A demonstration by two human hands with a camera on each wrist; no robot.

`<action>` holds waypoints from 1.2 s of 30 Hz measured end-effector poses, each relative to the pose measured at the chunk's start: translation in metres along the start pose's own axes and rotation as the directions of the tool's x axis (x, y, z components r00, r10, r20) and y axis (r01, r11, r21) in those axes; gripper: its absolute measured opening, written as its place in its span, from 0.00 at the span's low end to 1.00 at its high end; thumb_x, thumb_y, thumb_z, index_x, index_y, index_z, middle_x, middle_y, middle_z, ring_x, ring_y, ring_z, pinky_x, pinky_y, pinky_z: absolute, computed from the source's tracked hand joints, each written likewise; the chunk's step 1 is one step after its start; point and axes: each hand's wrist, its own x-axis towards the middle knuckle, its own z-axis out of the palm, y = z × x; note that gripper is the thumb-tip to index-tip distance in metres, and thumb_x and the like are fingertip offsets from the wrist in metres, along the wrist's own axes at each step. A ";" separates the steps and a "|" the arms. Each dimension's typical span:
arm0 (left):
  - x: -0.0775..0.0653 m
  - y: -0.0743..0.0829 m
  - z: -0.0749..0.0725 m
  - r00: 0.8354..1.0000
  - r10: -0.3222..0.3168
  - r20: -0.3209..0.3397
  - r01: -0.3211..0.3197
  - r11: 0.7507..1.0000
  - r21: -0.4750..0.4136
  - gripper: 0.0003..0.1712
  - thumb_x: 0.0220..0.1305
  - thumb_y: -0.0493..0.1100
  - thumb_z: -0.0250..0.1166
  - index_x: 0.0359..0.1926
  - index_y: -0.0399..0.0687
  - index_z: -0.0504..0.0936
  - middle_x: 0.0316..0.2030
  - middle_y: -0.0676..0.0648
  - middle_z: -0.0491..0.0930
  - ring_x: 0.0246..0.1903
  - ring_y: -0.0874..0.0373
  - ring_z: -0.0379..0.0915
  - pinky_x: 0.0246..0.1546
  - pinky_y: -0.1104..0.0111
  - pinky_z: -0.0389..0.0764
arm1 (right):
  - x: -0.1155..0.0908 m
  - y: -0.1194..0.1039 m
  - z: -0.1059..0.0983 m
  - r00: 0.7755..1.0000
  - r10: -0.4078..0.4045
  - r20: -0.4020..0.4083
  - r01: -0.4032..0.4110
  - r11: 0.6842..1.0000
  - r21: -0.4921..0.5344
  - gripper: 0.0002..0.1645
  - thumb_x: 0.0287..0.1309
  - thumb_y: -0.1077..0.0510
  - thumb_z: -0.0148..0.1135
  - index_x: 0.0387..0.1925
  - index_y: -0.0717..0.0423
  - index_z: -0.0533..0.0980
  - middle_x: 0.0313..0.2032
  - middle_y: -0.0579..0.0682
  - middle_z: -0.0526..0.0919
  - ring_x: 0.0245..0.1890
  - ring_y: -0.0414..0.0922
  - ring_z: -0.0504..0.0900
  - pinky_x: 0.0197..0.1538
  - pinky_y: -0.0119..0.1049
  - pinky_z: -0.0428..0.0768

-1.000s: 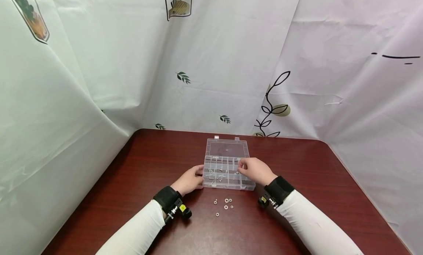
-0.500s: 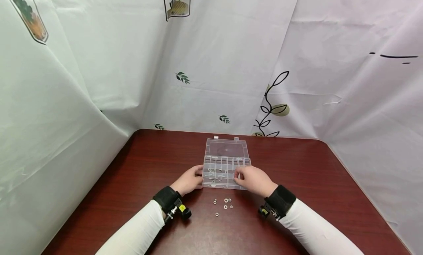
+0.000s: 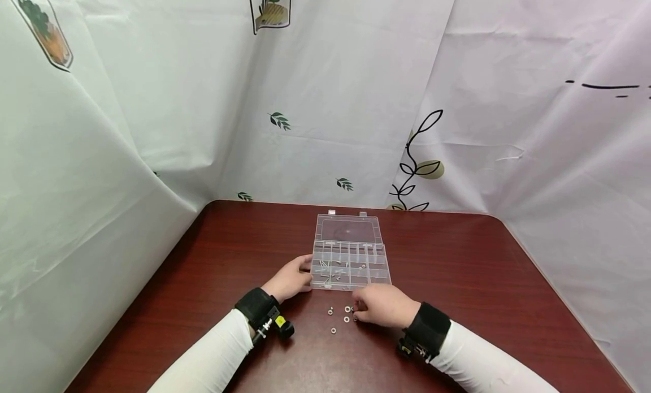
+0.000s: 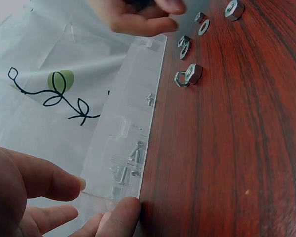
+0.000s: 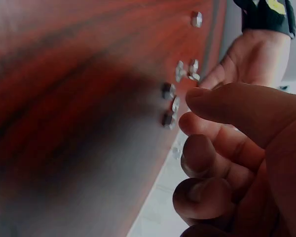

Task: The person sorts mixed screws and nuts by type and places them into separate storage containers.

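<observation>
A clear plastic compartment box [image 3: 330, 287] stands on the table with its lid [image 3: 348, 230] laid back. Small screws [image 4: 137, 152] lie in its left compartments, and a small ring-shaped piece [image 3: 363, 266] in one further right. My left hand [image 3: 287, 277] holds the left end of the box, thumb and fingers at its edges. In front of the box, my right hand [image 3: 383, 306] is low beside several hex nuts [image 4: 193, 74] and washers [image 4: 204, 27]. Its thumb [image 5: 202, 101] and index finger stand apart, with nothing visible between them.
One nut [image 3: 333, 330] lies nearer to me than the others. The dark red wooden table [image 3: 244, 234] extends to both sides. White printed cloth [image 3: 325, 99] hangs behind it and along the sides.
My right hand has moved from over the box's right compartments toward me, down to the nuts and washers on the table. The left hand has stayed at the box.
</observation>
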 end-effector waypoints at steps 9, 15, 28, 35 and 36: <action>0.000 0.001 -0.003 1.000 0.000 0.010 0.000 1.000 0.018 0.36 0.65 0.28 0.52 0.74 0.33 0.57 0.58 0.32 0.72 0.48 0.46 0.79 0.46 0.56 0.83 | 0.001 -0.002 0.006 1.000 -0.026 0.009 0.026 0.999 -0.025 0.17 0.54 0.52 0.69 0.19 0.40 0.68 0.15 0.33 0.64 0.18 0.32 0.64 0.22 0.29 0.64; 0.000 0.001 -0.003 1.000 0.007 0.014 -0.007 1.000 0.019 0.36 0.65 0.28 0.52 0.73 0.32 0.56 0.58 0.31 0.71 0.48 0.45 0.79 0.46 0.56 0.83 | -0.001 -0.004 0.007 0.999 -0.033 0.016 0.034 0.999 -0.013 0.16 0.54 0.54 0.68 0.19 0.40 0.69 0.15 0.33 0.64 0.17 0.32 0.64 0.21 0.28 0.65; -0.002 0.000 -0.002 1.000 0.010 0.007 -0.010 1.000 -0.015 0.36 0.63 0.27 0.52 0.73 0.32 0.57 0.58 0.31 0.72 0.47 0.45 0.79 0.45 0.55 0.83 | -0.003 -0.003 0.005 1.000 -0.024 0.017 0.024 1.000 0.008 0.16 0.55 0.54 0.67 0.19 0.40 0.69 0.15 0.33 0.64 0.17 0.31 0.65 0.21 0.28 0.65; -0.004 0.002 -0.001 1.000 0.023 0.007 -0.023 0.999 -0.033 0.37 0.63 0.27 0.52 0.73 0.30 0.56 0.58 0.30 0.71 0.48 0.43 0.78 0.44 0.53 0.83 | -0.001 0.002 -0.006 0.998 0.003 -0.057 -0.003 1.000 0.014 0.11 0.58 0.55 0.64 0.23 0.41 0.72 0.17 0.32 0.66 0.19 0.31 0.66 0.24 0.28 0.67; -0.004 0.002 -0.001 1.000 0.024 0.006 -0.024 0.999 -0.032 0.37 0.63 0.27 0.52 0.73 0.30 0.56 0.58 0.30 0.71 0.48 0.42 0.78 0.44 0.53 0.83 | 0.000 0.003 -0.008 0.998 0.012 -0.067 -0.010 1.000 0.020 0.10 0.58 0.55 0.64 0.24 0.40 0.72 0.17 0.32 0.66 0.19 0.31 0.66 0.24 0.29 0.68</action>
